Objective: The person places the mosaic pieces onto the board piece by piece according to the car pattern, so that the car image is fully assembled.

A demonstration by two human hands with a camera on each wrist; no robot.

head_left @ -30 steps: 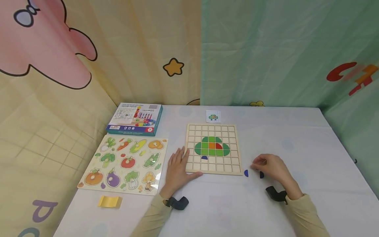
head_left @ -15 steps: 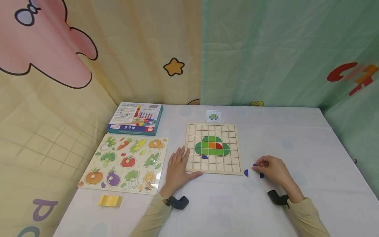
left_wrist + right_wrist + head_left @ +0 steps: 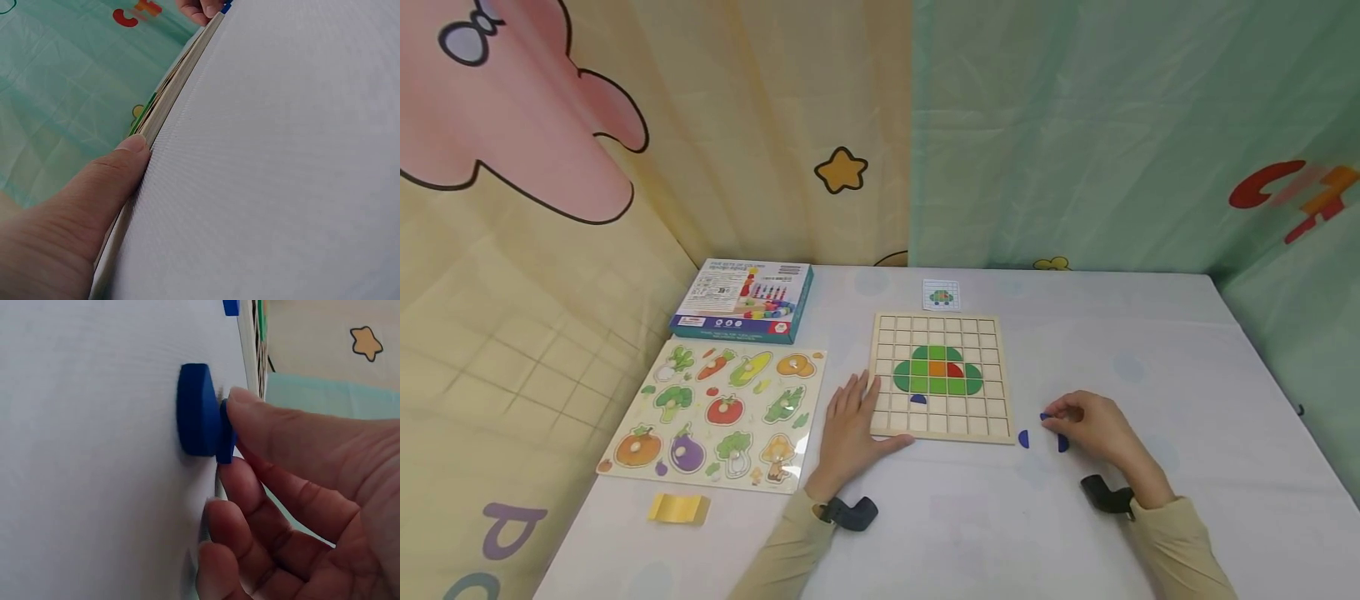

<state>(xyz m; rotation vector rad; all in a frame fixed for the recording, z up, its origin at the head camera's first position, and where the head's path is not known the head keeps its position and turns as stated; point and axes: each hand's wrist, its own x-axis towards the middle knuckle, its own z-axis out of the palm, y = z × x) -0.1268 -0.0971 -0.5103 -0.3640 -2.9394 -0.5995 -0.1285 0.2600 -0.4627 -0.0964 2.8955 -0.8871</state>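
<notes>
A wooden grid board (image 3: 891, 421) carries a green shape with orange and red pieces (image 3: 946, 369) and a blue half-circle piece (image 3: 918, 400) below it. My left hand (image 3: 850, 429) rests at the board's left side, fingers spread; in the left wrist view its thumb (image 3: 119, 164) touches the front edge. To the right of the board, my right hand (image 3: 1090, 423) pinches a blue half-circle piece (image 3: 225, 434) between thumb and finger. Just beside it another blue half-circle piece (image 3: 195, 412) lies on the table. A further blue half-circle piece (image 3: 1024, 438) lies by the board's corner.
Behind the board lies a small picture card (image 3: 941, 295). At the left are a vegetable puzzle board (image 3: 745, 442), a boxed toy set (image 3: 741, 300) and a folded yellow strip (image 3: 678, 509). Patterned curtains (image 3: 1075, 125) stand behind the white table (image 3: 970, 525).
My right hand has shifted slightly right, and a blue half-circle piece now shows at its fingertips. My left hand has stayed at the board.
</notes>
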